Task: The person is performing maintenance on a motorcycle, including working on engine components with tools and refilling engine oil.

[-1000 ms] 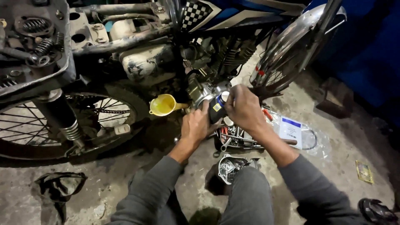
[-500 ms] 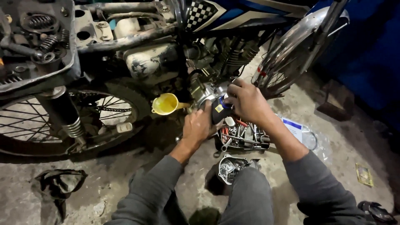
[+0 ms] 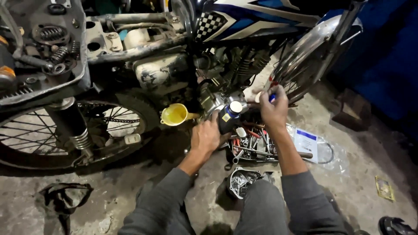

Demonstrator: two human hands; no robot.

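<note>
The left hand (image 3: 205,135) gripped a dark oil bottle (image 3: 228,118) as the right hand (image 3: 274,109) pinched its blue cap (image 3: 272,98); pouring slowly into the yellow funnel (image 3: 175,115) seemed wise.

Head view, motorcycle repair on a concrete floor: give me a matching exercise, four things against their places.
Things:
1. yellow plastic funnel
2. dark bottle with pale sealed mouth
3. small blue cap
4. black cloth strap

Places:
A. on the floor, lower left
B. in the left hand
C. stuck in the engine, beside the spoked wheel
D. at the fingers of the right hand

Pairs: 1-C, 2-B, 3-D, 4-A
</note>
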